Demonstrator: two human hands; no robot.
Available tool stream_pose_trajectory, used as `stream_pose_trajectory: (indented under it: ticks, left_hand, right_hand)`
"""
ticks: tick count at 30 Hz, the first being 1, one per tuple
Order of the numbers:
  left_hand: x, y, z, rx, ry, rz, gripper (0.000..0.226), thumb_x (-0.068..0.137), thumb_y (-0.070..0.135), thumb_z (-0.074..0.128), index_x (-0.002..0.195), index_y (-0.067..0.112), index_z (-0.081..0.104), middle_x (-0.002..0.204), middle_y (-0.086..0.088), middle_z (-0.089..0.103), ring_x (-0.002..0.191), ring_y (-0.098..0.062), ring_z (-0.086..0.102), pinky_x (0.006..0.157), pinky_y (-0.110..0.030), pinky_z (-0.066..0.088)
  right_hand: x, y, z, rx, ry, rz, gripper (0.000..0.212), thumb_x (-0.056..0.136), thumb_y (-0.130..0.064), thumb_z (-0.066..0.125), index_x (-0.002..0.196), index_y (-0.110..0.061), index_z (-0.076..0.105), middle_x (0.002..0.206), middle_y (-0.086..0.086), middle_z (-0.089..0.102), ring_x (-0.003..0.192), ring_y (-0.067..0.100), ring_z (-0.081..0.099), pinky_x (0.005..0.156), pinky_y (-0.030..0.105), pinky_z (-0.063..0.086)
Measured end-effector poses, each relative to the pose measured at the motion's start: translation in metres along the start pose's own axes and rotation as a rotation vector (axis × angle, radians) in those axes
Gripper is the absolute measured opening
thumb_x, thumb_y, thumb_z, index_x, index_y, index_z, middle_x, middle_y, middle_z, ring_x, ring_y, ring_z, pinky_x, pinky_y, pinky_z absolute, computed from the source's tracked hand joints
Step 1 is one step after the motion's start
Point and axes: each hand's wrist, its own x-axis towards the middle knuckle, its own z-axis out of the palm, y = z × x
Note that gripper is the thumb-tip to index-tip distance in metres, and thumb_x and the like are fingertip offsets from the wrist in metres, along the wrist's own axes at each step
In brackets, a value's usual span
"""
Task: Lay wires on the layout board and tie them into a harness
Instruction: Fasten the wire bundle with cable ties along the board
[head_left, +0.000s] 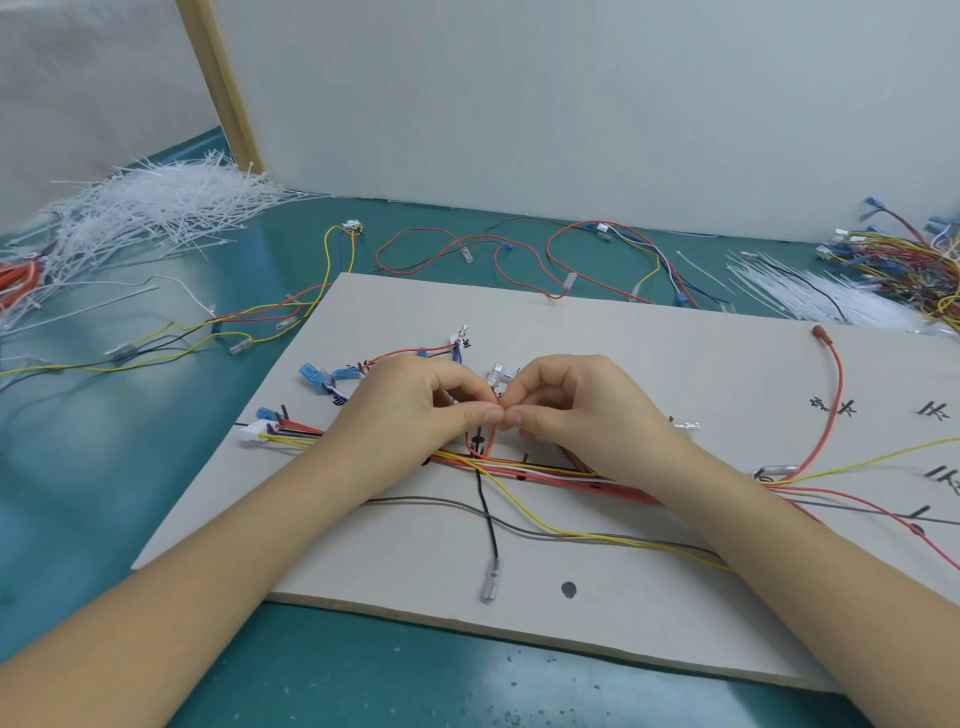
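Note:
A pale layout board (649, 364) lies on the green table, marked with black pegs and writing. A bundle of red, orange, yellow and white wires (545, 473) runs across it from a white connector (254, 430) at the left. My left hand (421, 410) and my right hand (576, 405) meet over the middle of the board, thumbs and forefingers pinching a small red wire branch (480, 441) that rises from the bundle. A clear terminal (497, 375) shows just above the fingertips. A black wire with a clear terminal (490, 584) hangs toward the board's front edge.
A heap of white cable ties (156, 213) lies at the back left, another pile (831, 296) at the back right beside tangled wire sets (909, 260). Loose wires (519, 254) lie beyond the board. A white wall stands behind.

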Motion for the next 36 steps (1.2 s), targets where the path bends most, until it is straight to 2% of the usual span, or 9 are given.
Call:
stream_pose_trajectory:
  ticks: [9,13,16,20,25,27,30,34,36]
  left_hand:
    - [0.003,0.0,-0.008,0.238,-0.069,0.135,0.007,0.078,0.013,0.071,0.073,0.017,0.071,0.068,0.007,0.062,0.067,-0.008,0.053,0.064,-0.02,0.04]
    - [0.003,-0.002,-0.011,0.277,-0.119,0.113,0.01,0.077,0.009,0.068,0.069,0.015,0.068,0.063,0.005,0.061,0.061,-0.01,0.052,0.061,-0.018,0.039]
    - [0.004,-0.002,-0.011,0.26,-0.157,0.091,0.009,0.076,0.008,0.066,0.069,0.013,0.068,0.066,0.0,0.065,0.067,-0.013,0.053,0.06,-0.02,0.041]
    - [0.005,-0.003,-0.011,0.32,-0.192,0.097,0.009,0.079,0.015,0.065,0.071,0.016,0.068,0.07,0.001,0.065,0.071,-0.01,0.051,0.06,-0.017,0.037]
    - [0.004,-0.008,-0.011,0.296,-0.168,0.099,0.016,0.084,0.025,0.063,0.068,0.023,0.062,0.069,0.003,0.061,0.066,-0.01,0.05,0.062,-0.021,0.037]
    - [0.004,-0.008,-0.01,0.322,-0.146,0.119,0.026,0.085,0.039,0.053,0.068,0.021,0.062,0.067,0.001,0.059,0.067,-0.011,0.049,0.064,-0.025,0.037]
    - [0.004,-0.007,-0.009,0.355,-0.11,0.138,0.035,0.08,0.038,0.043,0.069,0.011,0.061,0.064,0.003,0.051,0.069,-0.016,0.047,0.066,-0.031,0.036]
    - [0.004,-0.008,-0.01,0.294,-0.076,0.141,0.036,0.082,0.034,0.041,0.06,0.008,0.05,0.061,0.002,0.044,0.066,-0.012,0.044,0.063,-0.03,0.032]
    - [0.005,-0.009,-0.011,0.29,-0.073,0.141,0.039,0.082,0.034,0.039,0.061,0.004,0.051,0.061,-0.001,0.046,0.069,-0.013,0.045,0.064,-0.032,0.033]
  right_hand:
    - [0.0,-0.005,-0.003,-0.15,0.063,-0.135,0.034,0.087,-0.005,0.059,0.073,-0.035,0.052,0.069,-0.013,0.06,0.068,0.002,0.054,0.065,0.01,0.039]
    - [0.0,-0.004,-0.005,-0.081,0.066,-0.15,0.032,0.09,-0.002,0.054,0.075,-0.031,0.052,0.071,-0.011,0.062,0.065,-0.003,0.054,0.064,0.01,0.04]
    - [0.0,-0.003,-0.006,-0.043,0.085,-0.172,0.033,0.09,-0.002,0.052,0.076,-0.031,0.052,0.071,-0.012,0.063,0.066,-0.001,0.054,0.064,0.017,0.045]
    - [0.0,-0.004,-0.005,0.033,0.063,-0.172,0.033,0.09,0.002,0.051,0.077,-0.028,0.054,0.068,-0.013,0.061,0.066,-0.002,0.055,0.062,0.014,0.045]
    - [-0.001,-0.005,-0.009,0.192,0.047,-0.194,0.019,0.094,-0.007,0.04,0.092,-0.026,0.041,0.071,-0.007,0.064,0.071,0.012,0.06,0.068,0.028,0.049]
    - [-0.003,-0.003,-0.009,0.07,-0.023,-0.197,0.023,0.093,-0.003,0.036,0.095,-0.026,0.035,0.076,-0.005,0.065,0.073,0.013,0.06,0.071,0.024,0.048]
    - [-0.006,0.0,-0.004,-0.212,-0.152,-0.23,0.029,0.091,0.002,0.035,0.1,-0.025,0.033,0.085,-0.009,0.066,0.079,0.005,0.057,0.074,0.018,0.044]
    - [-0.005,-0.001,0.002,-0.22,-0.17,-0.246,0.037,0.084,0.005,0.03,0.102,-0.028,0.031,0.091,-0.009,0.065,0.086,0.011,0.058,0.081,0.031,0.048]
    - [-0.004,0.0,0.002,-0.225,-0.175,-0.248,0.041,0.081,0.008,0.029,0.103,-0.027,0.03,0.094,-0.006,0.064,0.085,0.011,0.056,0.081,0.029,0.047]
